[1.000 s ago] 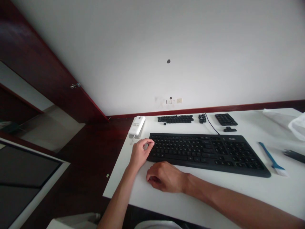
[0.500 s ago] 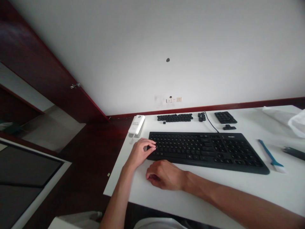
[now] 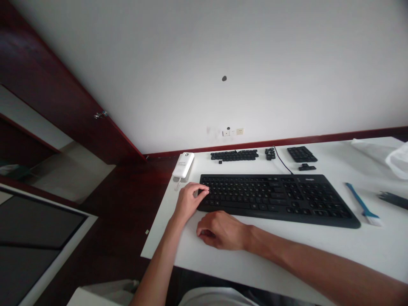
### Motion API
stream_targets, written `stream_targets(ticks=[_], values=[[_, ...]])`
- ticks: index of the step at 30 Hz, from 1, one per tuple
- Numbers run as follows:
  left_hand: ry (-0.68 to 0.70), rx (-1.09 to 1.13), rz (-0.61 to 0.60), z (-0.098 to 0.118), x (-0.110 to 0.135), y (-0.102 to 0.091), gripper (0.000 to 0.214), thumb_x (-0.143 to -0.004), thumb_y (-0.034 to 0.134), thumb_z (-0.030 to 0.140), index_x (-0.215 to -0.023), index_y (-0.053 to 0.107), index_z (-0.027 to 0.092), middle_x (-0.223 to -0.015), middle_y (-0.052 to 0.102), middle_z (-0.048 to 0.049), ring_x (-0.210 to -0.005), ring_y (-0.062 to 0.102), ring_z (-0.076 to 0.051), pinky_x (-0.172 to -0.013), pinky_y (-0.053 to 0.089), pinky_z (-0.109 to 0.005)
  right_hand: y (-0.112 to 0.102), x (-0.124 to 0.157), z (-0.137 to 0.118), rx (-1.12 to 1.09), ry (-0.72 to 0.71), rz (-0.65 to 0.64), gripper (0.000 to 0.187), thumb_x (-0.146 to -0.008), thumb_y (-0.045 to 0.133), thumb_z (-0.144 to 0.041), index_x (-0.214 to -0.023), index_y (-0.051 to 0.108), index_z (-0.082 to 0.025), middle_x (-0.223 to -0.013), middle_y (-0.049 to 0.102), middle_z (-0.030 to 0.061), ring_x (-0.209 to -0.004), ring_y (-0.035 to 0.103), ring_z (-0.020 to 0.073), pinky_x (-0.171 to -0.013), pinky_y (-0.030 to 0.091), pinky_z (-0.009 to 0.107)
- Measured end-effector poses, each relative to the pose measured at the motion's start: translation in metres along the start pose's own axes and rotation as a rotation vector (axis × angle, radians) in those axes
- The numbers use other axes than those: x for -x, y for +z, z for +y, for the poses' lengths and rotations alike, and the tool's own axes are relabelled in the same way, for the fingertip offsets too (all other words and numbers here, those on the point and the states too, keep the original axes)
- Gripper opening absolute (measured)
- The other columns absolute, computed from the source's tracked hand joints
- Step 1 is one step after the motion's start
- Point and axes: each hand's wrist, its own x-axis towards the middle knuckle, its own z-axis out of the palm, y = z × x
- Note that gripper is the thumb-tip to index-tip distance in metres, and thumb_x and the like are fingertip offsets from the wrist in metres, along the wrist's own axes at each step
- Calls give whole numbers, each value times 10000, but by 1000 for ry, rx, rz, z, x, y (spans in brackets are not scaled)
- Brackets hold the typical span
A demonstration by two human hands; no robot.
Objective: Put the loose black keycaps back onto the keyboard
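Note:
A black full-size keyboard (image 3: 242,207) lies on the white table, its keycap area partly stripped on the right side. My left hand (image 3: 188,199) is at the keyboard's left edge, thumb and forefinger pinched together over the leftmost keys; anything between the fingertips is too small to make out. Just in front of the keyboard, my right hand (image 3: 219,230) rests on the tabletop with its fingers curled in. Its palm is hidden, so I cannot tell what it holds. Behind the keyboard lie loose black keycaps (image 3: 234,156), set out in rows, with one single keycap (image 3: 220,162) apart.
A white power bank (image 3: 184,165) with a short cable lies at the back left of the table (image 3: 191,259). More keycaps (image 3: 302,154) sit at the back right. On the right are a blue brush (image 3: 360,202), a dark tool (image 3: 393,199) and a white bag (image 3: 382,155).
The view has shifted slightly. My left thumb and forefinger form a somewhat wider loop over the keyboard's left edge. The right hand stays on the table, still curled.

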Motion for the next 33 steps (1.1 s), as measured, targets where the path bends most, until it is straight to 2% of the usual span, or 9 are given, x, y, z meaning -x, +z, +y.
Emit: stream_targets(ticks=[8,14,20,26,30,33], values=[[-45,3,17,-3,-1,5,90,-912,747,254,-952,826,266,-1000,810,-36,-960,732,-215,-896,587,-356,-3,-1,-3,2,10,-17,136,-912,592,-168,-980,707,-191,-845,682,8,-725,567,132,-704,409,254],[37,-25,19,-7,-2,10,96,-921,734,229,-957,814,268,-999,813,-29,-990,722,-225,-952,590,-410,-2,-1,-3,10,6,-5,144,-919,586,-164,-981,714,-193,-835,687,8,-725,581,137,-703,415,258],[96,-47,-21,-8,-3,9,96,-930,724,199,-940,799,258,-1021,820,-21,-1012,711,-221,-952,580,-410,0,-1,-1,3,-5,4,146,-920,589,-172,-993,713,-197,-843,694,8,-729,586,136,-708,421,252],[168,-93,-30,-9,-1,8,96,-954,698,237,-937,792,248,-1061,803,-33,-1031,694,-214,-986,548,-420,0,-1,-1,34,-9,-12,143,-931,587,-171,-1001,710,-195,-848,700,10,-737,598,139,-704,425,257],[159,-122,-4,-8,1,7,108,-930,695,224,-937,801,247,-1140,734,-67,-1096,659,-224,-1006,537,-415,-2,-1,-3,173,-62,-26,142,-982,555,-194,-997,696,-193,-879,718,26,-786,617,157,-739,446,281],[149,-115,-9,-7,2,6,211,-887,651,112,-944,804,247,-1158,696,-71,-1102,645,-225,-1010,537,-410,-9,-1,-1,371,-115,55,204,-1032,505,-229,-923,671,-181,-869,708,59,-839,611,195,-797,464,332]])
